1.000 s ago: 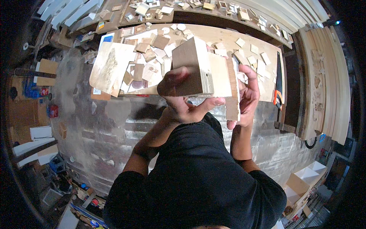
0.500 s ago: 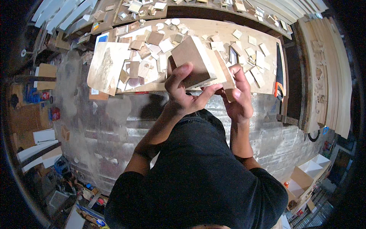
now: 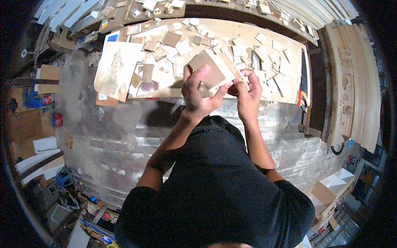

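Observation:
Both hands are raised over the near edge of the workbench (image 3: 173,91). My left hand (image 3: 197,95) grips a squarish wooden block (image 3: 213,68) with a brown face and pale edges, thumb over the face. Whether the block is solid or hollow I cannot tell. On its right side a thin wooden strip (image 3: 232,66) lies close along the pale edge. My right hand (image 3: 247,95) pinches the strip's near end between thumb and fingers. The left fingertips behind the block are hidden. The left index or thumb tip nearly meets the right hand at the lower corner.
Small wood offcuts (image 3: 171,39) are scattered over the bench. A pale board (image 3: 117,68) overhangs its left end. At the right end lies a handsaw with an orange handle (image 3: 304,99). Long planks (image 3: 364,91) are stacked further right, and a shelf with more offcuts runs behind.
The block and both hands have sunk slightly toward the bench. My right hand has turned and shifted left, its fingers now closer together on the strip's near end.

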`<state>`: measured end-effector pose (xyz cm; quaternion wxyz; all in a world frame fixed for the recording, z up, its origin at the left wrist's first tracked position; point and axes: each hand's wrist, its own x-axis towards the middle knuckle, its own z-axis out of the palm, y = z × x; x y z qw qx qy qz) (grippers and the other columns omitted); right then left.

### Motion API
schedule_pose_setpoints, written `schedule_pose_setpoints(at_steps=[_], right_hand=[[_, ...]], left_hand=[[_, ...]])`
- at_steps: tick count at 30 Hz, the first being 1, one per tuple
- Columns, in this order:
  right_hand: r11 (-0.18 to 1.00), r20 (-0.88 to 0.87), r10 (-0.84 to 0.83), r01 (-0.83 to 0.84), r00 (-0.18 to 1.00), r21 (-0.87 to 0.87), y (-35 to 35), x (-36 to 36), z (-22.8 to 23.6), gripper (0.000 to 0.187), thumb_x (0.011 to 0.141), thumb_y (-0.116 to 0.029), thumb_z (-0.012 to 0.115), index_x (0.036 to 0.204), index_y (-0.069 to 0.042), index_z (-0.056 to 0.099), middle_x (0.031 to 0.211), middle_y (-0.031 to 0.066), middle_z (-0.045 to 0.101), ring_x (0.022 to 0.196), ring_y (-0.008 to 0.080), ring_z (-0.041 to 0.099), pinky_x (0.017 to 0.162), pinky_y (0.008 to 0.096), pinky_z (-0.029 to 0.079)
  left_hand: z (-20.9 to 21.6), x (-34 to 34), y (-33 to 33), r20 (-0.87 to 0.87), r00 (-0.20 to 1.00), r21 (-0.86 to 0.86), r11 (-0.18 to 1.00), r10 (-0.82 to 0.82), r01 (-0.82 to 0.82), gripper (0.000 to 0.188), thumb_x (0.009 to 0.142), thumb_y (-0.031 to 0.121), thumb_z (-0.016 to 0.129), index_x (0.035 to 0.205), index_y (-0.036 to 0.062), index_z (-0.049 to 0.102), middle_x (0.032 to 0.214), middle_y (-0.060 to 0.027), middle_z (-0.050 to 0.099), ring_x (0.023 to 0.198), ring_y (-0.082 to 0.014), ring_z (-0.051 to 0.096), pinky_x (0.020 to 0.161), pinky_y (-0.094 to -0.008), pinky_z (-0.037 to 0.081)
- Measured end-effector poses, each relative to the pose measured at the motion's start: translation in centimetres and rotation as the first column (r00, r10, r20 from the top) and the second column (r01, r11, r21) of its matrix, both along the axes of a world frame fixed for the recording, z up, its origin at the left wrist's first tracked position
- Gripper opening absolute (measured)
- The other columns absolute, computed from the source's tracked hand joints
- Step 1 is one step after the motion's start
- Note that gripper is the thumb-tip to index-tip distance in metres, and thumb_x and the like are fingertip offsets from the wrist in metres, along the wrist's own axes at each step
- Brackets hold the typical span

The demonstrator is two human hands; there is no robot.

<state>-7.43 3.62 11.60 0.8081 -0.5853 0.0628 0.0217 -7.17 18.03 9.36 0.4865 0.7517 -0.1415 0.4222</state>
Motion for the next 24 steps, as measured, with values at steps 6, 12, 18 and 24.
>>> schedule_pose_setpoints(at_steps=[6,12,18,24], right_hand=[[0.997,-0.086,0.024,-0.030,0.996,-0.070,-0.8,0.6,-0.2,0.009,0.101,-0.003,0.045,0.109,-0.002,0.041,0.106,0.0307,0.068,0.096,0.0345,0.071,0.079,0.0383,0.061],[0.983,-0.238,-0.116,0.076,0.964,-0.170,-6.4,1.5,-4.9,0.009,0.097,-0.007,0.047,0.104,-0.001,0.045,0.103,0.0280,0.070,0.092,0.0323,0.072,0.080,0.0390,0.060],[0.972,-0.336,-0.126,0.048,0.933,-0.232,-12.3,1.6,-9.6,0.010,0.097,-0.009,0.049,0.103,-0.002,0.045,0.102,0.0266,0.070,0.091,0.0308,0.073,0.077,0.0381,0.060],[0.968,-0.390,-0.067,-0.035,0.918,-0.249,-18.7,2.5,-11.6,0.013,0.099,-0.013,0.046,0.106,-0.003,0.047,0.104,0.0243,0.070,0.093,0.0294,0.072,0.080,0.0391,0.060]], left_hand=[[0.6,-1.5,3.2,-0.335,0.883,-0.490,0.861,-0.330,0.136,0.098,0.080,-0.009,0.072,0.148,0.0110,0.004,0.132,-0.0209,0.044,0.114,-0.0277,0.058,0.096,-0.0406,0.053],[-6.1,-2.5,3.3,-0.363,0.665,-0.810,0.574,-0.653,0.122,0.101,0.078,-0.012,0.071,0.149,0.0172,0.006,0.136,-0.0206,0.044,0.119,-0.0282,0.056,0.097,-0.0418,0.052],[-9.6,-2.5,0.0,-0.394,0.581,-0.832,0.545,-0.712,0.104,0.104,0.075,-0.013,0.073,0.149,0.0195,0.007,0.139,-0.0205,0.040,0.125,-0.0294,0.053,0.100,-0.0439,0.052],[-18.3,0.6,-7.0,-0.411,0.666,-0.785,0.614,-0.622,0.089,0.106,0.074,-0.014,0.074,0.149,0.0149,0.004,0.139,-0.0202,0.040,0.124,-0.0289,0.053,0.099,-0.0420,0.053]])
